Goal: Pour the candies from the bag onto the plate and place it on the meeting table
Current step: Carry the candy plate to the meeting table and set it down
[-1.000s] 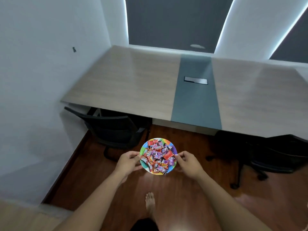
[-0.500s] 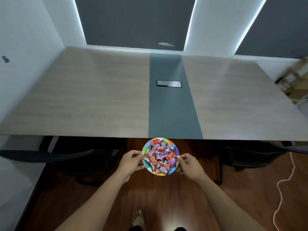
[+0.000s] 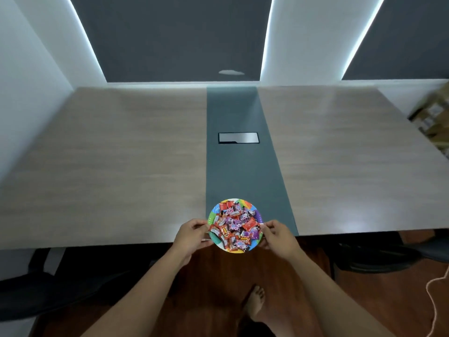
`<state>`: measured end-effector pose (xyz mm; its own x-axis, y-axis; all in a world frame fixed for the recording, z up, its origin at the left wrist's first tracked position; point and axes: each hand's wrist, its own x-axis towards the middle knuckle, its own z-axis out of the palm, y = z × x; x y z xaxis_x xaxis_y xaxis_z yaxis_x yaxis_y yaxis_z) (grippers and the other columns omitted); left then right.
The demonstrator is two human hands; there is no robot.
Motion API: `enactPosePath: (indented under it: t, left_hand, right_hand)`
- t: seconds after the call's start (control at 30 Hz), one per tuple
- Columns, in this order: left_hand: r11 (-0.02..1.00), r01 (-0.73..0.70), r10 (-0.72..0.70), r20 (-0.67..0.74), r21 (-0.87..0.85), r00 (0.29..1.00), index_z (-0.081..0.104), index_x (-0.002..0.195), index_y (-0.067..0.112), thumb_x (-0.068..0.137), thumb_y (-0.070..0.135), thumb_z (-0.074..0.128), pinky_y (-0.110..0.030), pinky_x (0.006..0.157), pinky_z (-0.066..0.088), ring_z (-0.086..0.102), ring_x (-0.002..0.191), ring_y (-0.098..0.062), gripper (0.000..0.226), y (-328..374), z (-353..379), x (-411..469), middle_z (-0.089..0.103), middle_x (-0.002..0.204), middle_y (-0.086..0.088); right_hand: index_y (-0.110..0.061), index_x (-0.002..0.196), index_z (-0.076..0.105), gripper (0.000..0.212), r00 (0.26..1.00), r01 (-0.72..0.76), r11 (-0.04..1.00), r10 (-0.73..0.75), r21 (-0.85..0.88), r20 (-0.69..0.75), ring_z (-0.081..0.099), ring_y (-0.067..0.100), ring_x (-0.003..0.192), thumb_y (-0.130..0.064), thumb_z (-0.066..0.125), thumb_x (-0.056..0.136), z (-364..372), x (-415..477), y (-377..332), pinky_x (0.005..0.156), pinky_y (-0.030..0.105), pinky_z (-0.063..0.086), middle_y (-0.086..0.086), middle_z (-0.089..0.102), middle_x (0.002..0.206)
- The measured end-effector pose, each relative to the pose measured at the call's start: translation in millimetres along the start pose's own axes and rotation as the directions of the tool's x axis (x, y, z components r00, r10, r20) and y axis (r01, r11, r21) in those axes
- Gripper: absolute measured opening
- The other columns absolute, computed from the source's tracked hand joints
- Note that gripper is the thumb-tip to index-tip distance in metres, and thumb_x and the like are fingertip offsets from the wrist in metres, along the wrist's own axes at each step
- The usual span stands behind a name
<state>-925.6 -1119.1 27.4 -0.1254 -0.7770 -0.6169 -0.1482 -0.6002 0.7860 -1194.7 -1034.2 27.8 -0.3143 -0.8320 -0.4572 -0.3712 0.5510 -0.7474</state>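
A small round plate with a rainbow-coloured rim (image 3: 247, 204) is heaped with several wrapped candies (image 3: 234, 224) in red, purple and orange. My left hand (image 3: 190, 235) grips its left rim and my right hand (image 3: 278, 235) grips its right rim. The plate hangs level over the near edge of the meeting table (image 3: 121, 166), above the table's grey middle strip (image 3: 240, 176). Its far half is over the tabletop and its near half over the floor. No candy bag is in view.
A dark rectangular cable hatch (image 3: 238, 137) sits in the grey strip farther back. Black chairs are tucked under the table at left (image 3: 48, 293) and right (image 3: 379, 256). Cardboard boxes (image 3: 435, 117) stand at the far right. A white cable (image 3: 437, 300) lies on the wooden floor.
I have come closer to the table and faced it squarely. The plate, held in both hands throughout, has moved forward from over the floor to over the table's near edge.
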Motion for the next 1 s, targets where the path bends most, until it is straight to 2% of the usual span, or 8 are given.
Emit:
enactPosePath:
  t: [0.07, 0.17, 0.33, 0.53, 0.63, 0.77, 0.9, 1.0]
  left_hand:
    - [1.000, -0.007, 0.007, -0.015, 0.000, 1.000, 0.074, 0.115, 0.011, 0.107, 0.017, 0.066, -0.035, 0.075, 0.070, 0.082, 0.100, -0.024, 0.013, 18.9, 12.9, 20.8, 0.080, 0.115, -0.012]
    - [1.000, 0.008, -0.008, -0.055, -0.009, 0.998, 0.073, 0.115, 0.010, 0.107, 0.016, 0.065, -0.033, 0.071, 0.069, 0.081, 0.098, -0.025, 0.013, 48.3, 32.2, 47.5, 0.081, 0.112, -0.013]
    - [0.997, 0.021, -0.027, -0.085, -0.072, 0.996, 0.074, 0.112, 0.009, 0.106, 0.013, 0.066, -0.031, 0.065, 0.068, 0.081, 0.090, -0.024, 0.011, 88.4, 57.9, 90.2, 0.083, 0.105, -0.012]
    - [0.997, 0.026, -0.033, -0.099, -0.071, 0.995, 0.074, 0.109, 0.008, 0.106, 0.014, 0.066, -0.029, 0.063, 0.067, 0.080, 0.090, -0.025, 0.011, 132.6, 76.0, 145.1, 0.082, 0.105, -0.012]
    - [0.998, 0.026, -0.031, -0.088, -0.056, 0.996, 0.075, 0.111, 0.007, 0.106, 0.014, 0.065, -0.029, 0.063, 0.067, 0.080, 0.090, -0.025, 0.013, 154.5, 78.2, 179.5, 0.082, 0.105, -0.012]
    - [0.999, 0.024, -0.027, -0.066, -0.037, 0.997, 0.075, 0.112, 0.008, 0.107, 0.015, 0.065, -0.029, 0.065, 0.067, 0.080, 0.094, -0.026, 0.013, 183.9, 80.3, 227.4, 0.082, 0.107, -0.012]
    - [1.000, 0.031, -0.031, -0.041, -0.004, 0.999, 0.075, 0.112, 0.010, 0.107, 0.017, 0.065, -0.037, 0.079, 0.070, 0.079, 0.097, -0.026, 0.013, 210.0, 80.2, 279.2, 0.082, 0.109, -0.012]
    - [0.999, 0.038, -0.037, -0.030, 0.032, 0.999, 0.076, 0.111, 0.011, 0.107, 0.019, 0.066, -0.043, 0.086, 0.070, 0.079, 0.101, -0.028, 0.013, 225.1, 81.3, 319.8, 0.082, 0.109, -0.012]
  right_hand:
    - [-0.011, 0.107, 0.063, 0.022, 1.000, 0.011, 1.000, -0.011, 0.029, 0.011, 0.081, 0.014, 0.070, -0.031, 0.055, 0.113, -13.9, 29.2, -8.6, 0.076, 0.039, 0.070, 0.003, 0.081, 0.083]
    - [-0.011, 0.107, 0.063, 0.022, 0.999, 0.022, 1.000, -0.022, 0.016, 0.029, 0.083, 0.025, 0.079, -0.030, 0.055, 0.113, -35.3, 68.8, -24.4, 0.073, 0.037, 0.066, 0.005, 0.082, 0.084]
    - [-0.013, 0.106, 0.062, 0.019, 0.997, 0.033, 0.999, -0.034, 0.014, 0.072, 0.076, 0.005, 0.062, -0.030, 0.055, 0.113, -67.5, 130.2, -48.4, 0.059, 0.021, 0.059, 0.001, 0.081, 0.081]
    - [-0.017, 0.102, 0.063, 0.018, 0.996, 0.042, 0.999, -0.042, -0.006, 0.085, 0.079, 0.008, 0.064, -0.030, 0.056, 0.112, -90.3, 196.7, -72.8, 0.068, 0.031, 0.065, 0.000, 0.081, 0.077]
    - [-0.014, 0.103, 0.063, 0.017, 0.996, 0.028, 1.000, -0.029, 0.014, 0.083, 0.082, 0.021, 0.075, -0.027, 0.056, 0.112, -95.4, 233.6, -85.9, 0.077, 0.041, 0.068, 0.003, 0.081, 0.082]
    - [-0.010, 0.108, 0.063, 0.019, 0.998, -0.006, 1.000, 0.006, 0.005, 0.070, 0.082, 0.021, 0.076, -0.028, 0.057, 0.112, -99.5, 279.7, -106.2, 0.072, 0.035, 0.066, 0.004, 0.082, 0.083]
    - [-0.006, 0.111, 0.063, 0.022, 0.998, -0.031, 0.999, 0.032, -0.009, 0.050, 0.076, 0.004, 0.059, -0.027, 0.057, 0.112, -100.0, 324.2, -123.6, 0.062, 0.024, 0.062, 0.002, 0.081, 0.079]
    - [-0.009, 0.107, 0.064, 0.021, 0.999, -0.048, 0.999, 0.048, -0.010, 0.010, 0.081, 0.018, 0.071, -0.028, 0.056, 0.112, -95.6, 358.4, -132.2, 0.074, 0.039, 0.066, 0.006, 0.082, 0.084]
